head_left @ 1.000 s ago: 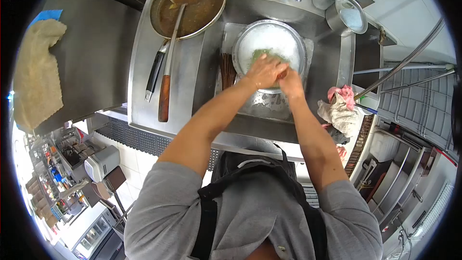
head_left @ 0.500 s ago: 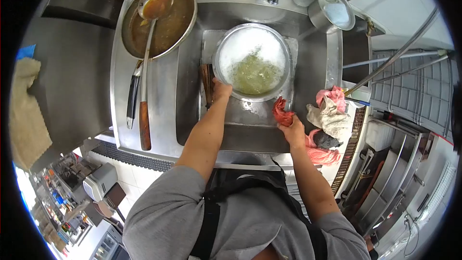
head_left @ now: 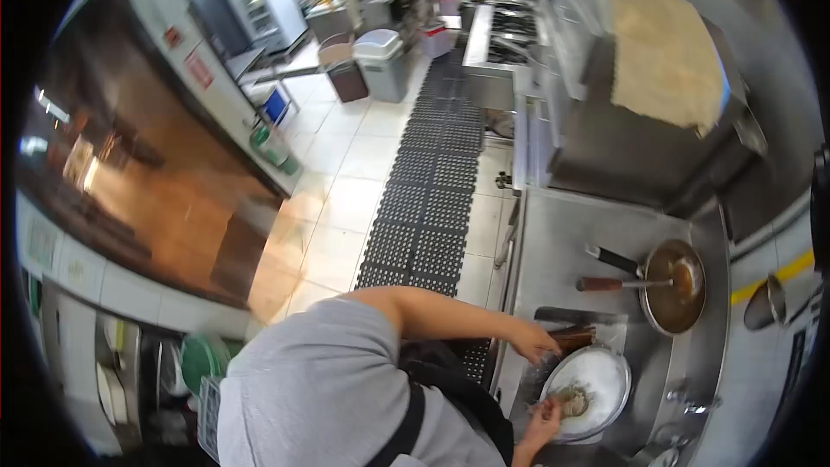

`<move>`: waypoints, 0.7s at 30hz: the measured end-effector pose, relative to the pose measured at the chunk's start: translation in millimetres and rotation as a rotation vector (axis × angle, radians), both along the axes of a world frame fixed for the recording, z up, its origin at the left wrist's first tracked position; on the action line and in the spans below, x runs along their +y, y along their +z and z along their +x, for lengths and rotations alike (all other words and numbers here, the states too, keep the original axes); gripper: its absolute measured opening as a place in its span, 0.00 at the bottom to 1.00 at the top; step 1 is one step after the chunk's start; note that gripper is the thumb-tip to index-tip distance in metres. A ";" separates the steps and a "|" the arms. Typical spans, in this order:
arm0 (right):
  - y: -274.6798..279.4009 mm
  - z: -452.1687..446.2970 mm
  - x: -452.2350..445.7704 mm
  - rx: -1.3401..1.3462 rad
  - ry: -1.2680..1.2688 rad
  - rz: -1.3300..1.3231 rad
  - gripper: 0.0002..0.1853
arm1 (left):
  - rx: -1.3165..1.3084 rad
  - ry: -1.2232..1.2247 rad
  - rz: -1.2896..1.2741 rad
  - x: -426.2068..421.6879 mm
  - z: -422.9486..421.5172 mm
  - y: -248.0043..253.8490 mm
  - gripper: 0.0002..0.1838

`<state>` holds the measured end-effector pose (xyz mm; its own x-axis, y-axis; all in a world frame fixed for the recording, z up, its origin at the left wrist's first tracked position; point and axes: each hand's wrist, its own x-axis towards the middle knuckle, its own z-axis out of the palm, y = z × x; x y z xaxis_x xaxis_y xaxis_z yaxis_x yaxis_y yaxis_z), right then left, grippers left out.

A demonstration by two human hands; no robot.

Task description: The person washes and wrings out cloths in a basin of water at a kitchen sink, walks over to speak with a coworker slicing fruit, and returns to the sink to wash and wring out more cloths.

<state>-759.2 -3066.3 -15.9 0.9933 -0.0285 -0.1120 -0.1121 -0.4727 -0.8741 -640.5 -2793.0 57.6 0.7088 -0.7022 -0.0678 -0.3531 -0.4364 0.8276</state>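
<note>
A round metal bowl (head_left: 624,380) of white suds stands in the sink, with a murky greenish patch (head_left: 572,399) near its front side. My left hand (head_left: 534,342) is at the bowl's rim, beside a dark brown wooden-looking thing (head_left: 574,339). Its fingers look loosely stretched, with nothing seen in them. Over the near rim, my right hand (head_left: 543,425) has its fingers bent together at the edge of the suds. What they hold is too blurred to make out, and no red cloth shows clearly.
A pan of brown liquid (head_left: 670,316) with a ladle (head_left: 627,284) resting in it sits on the steel counter (head_left: 553,233). The faucet (head_left: 692,402) is at the sink's back. A tan cloth (head_left: 661,52) drapes a steel unit. Black matting (head_left: 424,182) runs along the floor.
My view has swung left, toward the kitchen aisle. My right hand, earlier beside the bowl with a red cloth, is now at the bowl's rim. My left hand stays near the rim.
</note>
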 end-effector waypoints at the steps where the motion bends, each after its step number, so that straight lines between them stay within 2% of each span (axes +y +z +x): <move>1: 16.8 8.0 32.8 -0.003 0.134 0.012 0.17 | -0.032 0.091 -0.004 44.5 -15.4 -3.2 0.30; 2: 35.4 14.5 69.2 -0.033 0.162 0.016 0.17 | 0.225 0.180 -0.082 95.1 -37.0 -7.5 0.30; 3: 58.7 11.4 97.6 0.036 0.252 0.069 0.16 | 0.290 0.345 0.018 140.1 -63.6 16.7 0.29; 4: 77.7 9.7 122.2 0.107 0.339 0.113 0.15 | 0.284 0.526 0.064 189.6 -89.1 -26.1 0.28; 5: 81.1 17.8 143.7 0.085 0.365 0.119 0.15 | 0.135 0.721 0.128 235.9 -118.4 -57.2 0.27; 6: 86.3 24.4 174.5 0.069 0.478 0.160 0.14 | 0.120 0.936 0.323 276.7 -152.5 -57.1 0.25; 8: 107.1 35.9 230.0 0.065 0.687 0.137 0.14 | 0.328 1.464 0.534 355.9 -232.7 -90.2 0.24; 9: 111.4 44.4 256.1 0.045 0.709 0.124 0.14 | 0.358 1.681 0.423 377.9 -274.5 -86.7 0.23; 10: 114.0 54.7 283.9 0.046 0.769 0.108 0.14 | 0.350 1.812 0.401 405.1 -324.2 -117.7 0.21; 11: 116.1 64.1 313.6 0.051 0.833 0.093 0.15 | 0.416 1.839 0.518 427.9 -369.0 -146.7 0.20; 13: 106.1 85.4 373.5 0.013 0.874 0.058 0.14 | 0.915 1.491 0.792 453.8 -433.3 -152.4 0.16; 14: 102.9 93.5 403.1 0.028 0.878 -0.006 0.14 | 1.122 1.511 0.700 462.6 -469.0 -175.8 0.16; 15: 99.4 101.9 432.3 0.041 0.878 -0.072 0.14 | 1.189 1.438 0.708 463.9 -492.8 -177.7 0.17; 17: 83.1 120.0 507.8 -0.012 0.897 -0.111 0.13 | 1.125 1.399 0.815 471.9 -549.3 -234.7 0.17; 18: 74.4 127.4 537.3 -0.018 0.902 -0.158 0.13 | 1.151 1.405 0.791 481.6 -550.6 -230.9 0.17; 20: 72.9 129.9 597.3 0.079 0.881 -0.170 0.13 | 1.452 1.471 0.447 506.9 -547.6 -221.8 0.14; 21: 80.3 131.1 633.2 0.084 0.900 -0.167 0.13 | 1.359 1.518 0.359 525.4 -542.0 -222.5 0.12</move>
